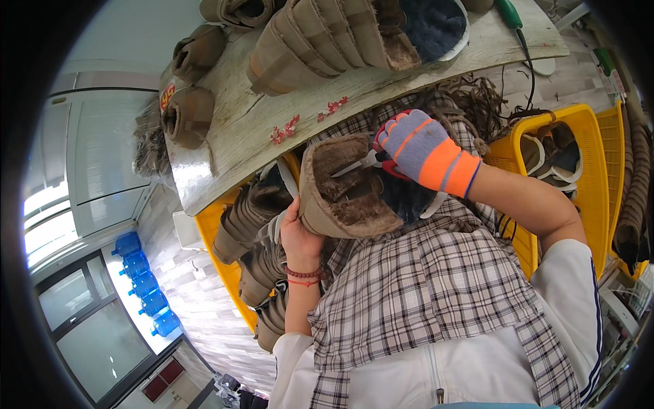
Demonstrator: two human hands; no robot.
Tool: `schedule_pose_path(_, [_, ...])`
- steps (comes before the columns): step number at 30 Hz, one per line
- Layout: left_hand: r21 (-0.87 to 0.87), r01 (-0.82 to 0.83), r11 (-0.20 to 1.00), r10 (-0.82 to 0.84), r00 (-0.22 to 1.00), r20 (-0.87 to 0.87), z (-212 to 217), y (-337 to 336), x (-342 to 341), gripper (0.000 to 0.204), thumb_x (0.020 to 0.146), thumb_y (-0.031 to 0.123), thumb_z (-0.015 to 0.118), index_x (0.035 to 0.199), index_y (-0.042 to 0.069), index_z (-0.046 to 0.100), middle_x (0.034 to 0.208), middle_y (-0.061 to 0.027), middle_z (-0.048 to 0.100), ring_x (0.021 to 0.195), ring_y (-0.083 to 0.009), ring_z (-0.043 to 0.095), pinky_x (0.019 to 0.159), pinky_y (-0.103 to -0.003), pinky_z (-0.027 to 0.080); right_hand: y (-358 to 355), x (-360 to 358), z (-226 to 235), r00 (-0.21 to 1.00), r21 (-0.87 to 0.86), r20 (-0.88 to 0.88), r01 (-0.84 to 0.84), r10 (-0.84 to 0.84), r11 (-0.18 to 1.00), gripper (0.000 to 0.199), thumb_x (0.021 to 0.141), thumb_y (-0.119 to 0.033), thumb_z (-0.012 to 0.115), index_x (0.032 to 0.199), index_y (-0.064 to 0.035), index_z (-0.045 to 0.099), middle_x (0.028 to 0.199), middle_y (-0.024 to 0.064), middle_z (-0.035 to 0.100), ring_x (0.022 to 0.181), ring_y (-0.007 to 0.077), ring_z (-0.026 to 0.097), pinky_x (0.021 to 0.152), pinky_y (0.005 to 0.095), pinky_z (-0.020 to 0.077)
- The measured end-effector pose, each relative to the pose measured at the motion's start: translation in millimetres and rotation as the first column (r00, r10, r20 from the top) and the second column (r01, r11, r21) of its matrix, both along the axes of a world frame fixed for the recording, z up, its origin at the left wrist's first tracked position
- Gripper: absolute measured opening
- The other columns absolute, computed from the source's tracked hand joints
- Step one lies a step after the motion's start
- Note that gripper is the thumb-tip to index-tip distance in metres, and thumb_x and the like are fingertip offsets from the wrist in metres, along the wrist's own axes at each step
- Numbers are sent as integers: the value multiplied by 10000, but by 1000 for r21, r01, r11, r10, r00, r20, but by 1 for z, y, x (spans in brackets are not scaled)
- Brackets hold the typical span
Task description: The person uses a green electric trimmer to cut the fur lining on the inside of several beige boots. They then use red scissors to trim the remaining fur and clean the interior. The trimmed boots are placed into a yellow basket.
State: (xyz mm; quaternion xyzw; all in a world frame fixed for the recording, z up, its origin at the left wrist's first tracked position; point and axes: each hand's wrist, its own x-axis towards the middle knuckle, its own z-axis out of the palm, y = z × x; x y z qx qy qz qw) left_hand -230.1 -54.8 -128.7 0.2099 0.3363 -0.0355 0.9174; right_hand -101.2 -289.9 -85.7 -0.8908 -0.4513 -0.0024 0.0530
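In front of my chest, a brown boot upper (319, 199) is held up, its fleecy brown and dark blue lining showing. My bare left hand (300, 238) grips its left edge, with the thumb up along the outside. My right hand (424, 153), in a grey and orange knit glove, is closed round the red handles of a pair of scissors (361, 165). The blades point left into the opening of the upper, over the brown fleece. Whether they touch or cut anything cannot be made out.
Nested brown uppers (320, 41) and rolled ones (187, 116) lie on the worn workbench (252, 123). A yellow basket (231, 273) of uppers stands at my left, another yellow basket (524, 146) at my right. A green-handled corded tool (509, 13) lies at the bench's far right.
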Motion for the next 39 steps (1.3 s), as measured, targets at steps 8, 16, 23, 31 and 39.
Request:
schedule_pose_path(8, [-22, 8, 1000, -8, 1000, 6, -3, 3, 2, 256, 899, 170, 457, 997, -57, 525, 759, -37, 380, 681, -153, 360, 623, -281, 329, 7, 3, -9, 1000, -77, 6, 11, -10, 997, 232, 728, -301, 638, 891, -136, 625, 793, 59, 588, 799, 217, 577, 672, 330, 436])
schedule_pose_path(16, [2, 22, 1000, -22, 999, 30, -1, 4, -3, 288, 909, 188, 443, 1049, -50, 525, 829, -65, 461, 729, -178, 407, 679, -306, 364, -24, 4, 10, 983, 160, -137, 145, -124, 976, 339, 673, -290, 746, 905, -78, 621, 790, 85, 614, 766, 245, 601, 685, 322, 470])
schedule_pose_path(23, [190, 131, 973, -193, 913, 360, 48, -27, 21, 414, 932, 199, 399, 1273, -35, 423, 1270, -139, 500, 1213, -259, 439, 1038, -387, 323, -12, -56, 44, 500, 434, -862, 643, 84, 631, 541, 672, -223, 809, 1065, 46, 551, 865, 127, 646, 802, 166, 623, 708, 292, 490])
schedule_pose_path(31, [924, -359, 131, -640, 682, 356, 46, -38, 108, 322, 977, 233, 358, 1028, -18, 553, 1216, -117, 517, 1133, -196, 474, 971, -327, 342, -30, -32, 52, 880, 794, -375, 468, -293, 388, 468, 743, -140, 721, 1124, 24, 503, 968, 156, 626, 871, 216, 616, 780, 296, 477])
schedule_pose_path(39, [680, -118, 724, -311, 823, 475, 8, 54, 217, 351, 936, 299, 493, 1121, 6, 550, 1171, -83, 556, 1053, -194, 513, 938, -345, 381, -39, 106, 43, 789, 766, -319, 541, -526, 346, 378, 743, -114, 728, 1054, 9, 551, 892, 88, 631, 782, 128, 560, 723, 266, 461])
